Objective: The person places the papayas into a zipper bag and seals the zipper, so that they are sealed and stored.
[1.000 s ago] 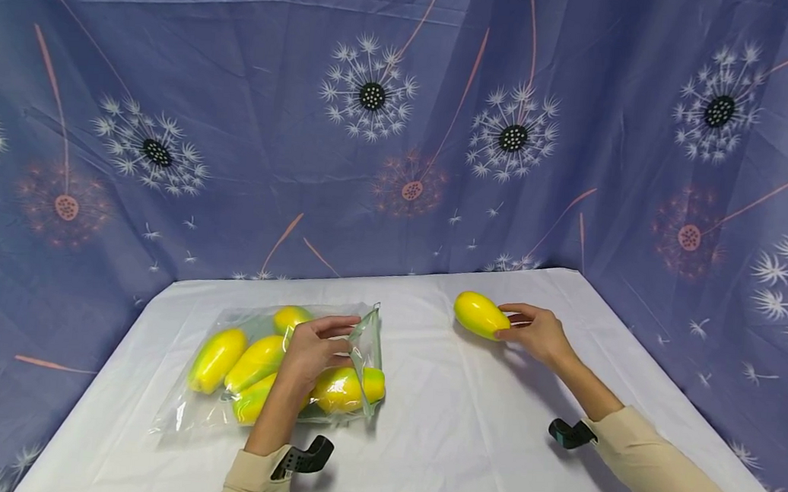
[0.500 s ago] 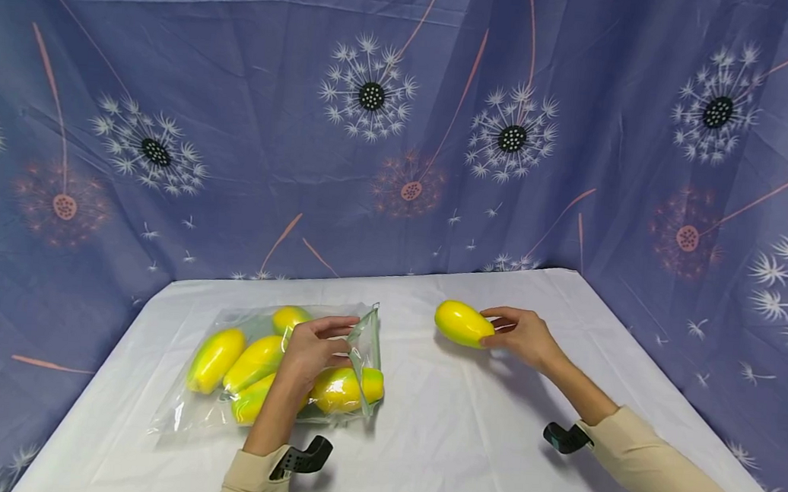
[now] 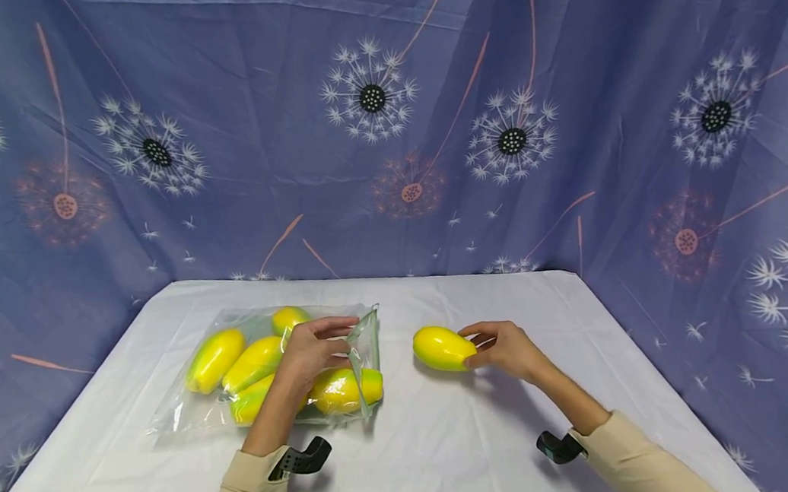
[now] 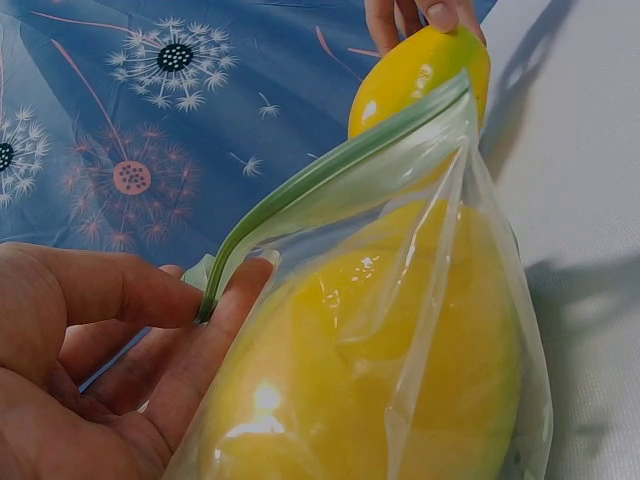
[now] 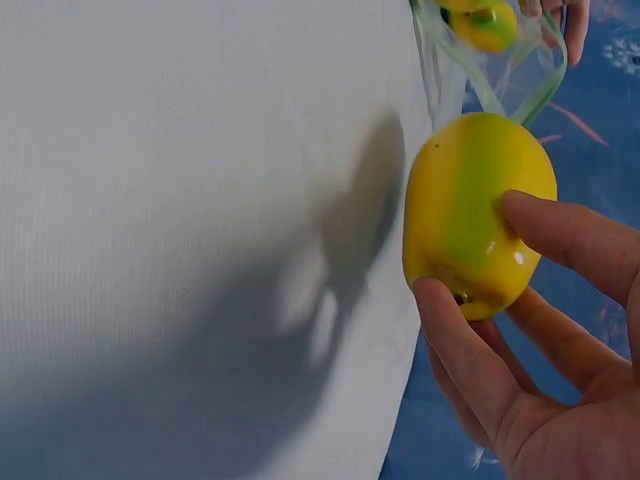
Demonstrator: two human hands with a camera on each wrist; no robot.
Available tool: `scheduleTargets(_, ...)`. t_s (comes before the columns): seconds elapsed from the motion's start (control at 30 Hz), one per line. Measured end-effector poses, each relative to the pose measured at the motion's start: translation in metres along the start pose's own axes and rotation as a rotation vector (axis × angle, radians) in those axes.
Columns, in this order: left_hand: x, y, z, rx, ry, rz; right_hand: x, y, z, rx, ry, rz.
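Observation:
In the head view a clear zip bag [image 3: 176, 414] lies on its side with several yellow-green papayas [image 3: 216, 360] in it. Its green-edged mouth faces right, and one papaya [image 3: 372, 385] pokes out at the opening. My left hand [image 3: 307, 350] pinches the upper edge of the mouth; the left wrist view shows the green zip strip [image 4: 330, 178] between thumb and fingers. To the right of the bag, my right hand [image 3: 506, 351] grips a single papaya [image 3: 443, 348] by its right end, thumb on one side and fingertips on the other, its far end pointing at the bag.
A white cloth [image 3: 448, 448] covers the table. Behind and at both sides hangs a blue curtain [image 3: 259, 115] with dandelion prints. Black wrist mounts [image 3: 305, 457] sit at both sleeves.
My right hand has carried its papaya left and toward me, closer to the bag's mouth. The left hand and the bag stay in place.

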State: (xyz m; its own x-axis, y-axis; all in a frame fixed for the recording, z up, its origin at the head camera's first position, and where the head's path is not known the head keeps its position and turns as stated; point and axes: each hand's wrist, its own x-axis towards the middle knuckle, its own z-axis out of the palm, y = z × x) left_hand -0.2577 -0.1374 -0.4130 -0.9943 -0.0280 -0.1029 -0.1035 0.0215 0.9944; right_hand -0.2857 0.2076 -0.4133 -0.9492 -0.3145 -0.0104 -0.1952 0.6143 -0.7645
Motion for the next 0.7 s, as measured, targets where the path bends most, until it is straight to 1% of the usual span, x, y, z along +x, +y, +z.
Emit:
scheduleTargets(0.13,0.000,0.001,-0.001,-0.007,0.002,-0.001,-0.001,-0.006,0.007,-0.003,-0.049,-0.013)
scheduleTargets(0.43,-0.001,0.001,-0.002,-0.007,-0.003,0.000,-0.003,-0.017,0.023,0.012,-0.125,-0.041)
scheduleTargets(0.7,0.000,0.000,-0.001,-0.022,-0.008,0.007,-0.003,-0.024,0.030,0.006,-0.157,-0.054)
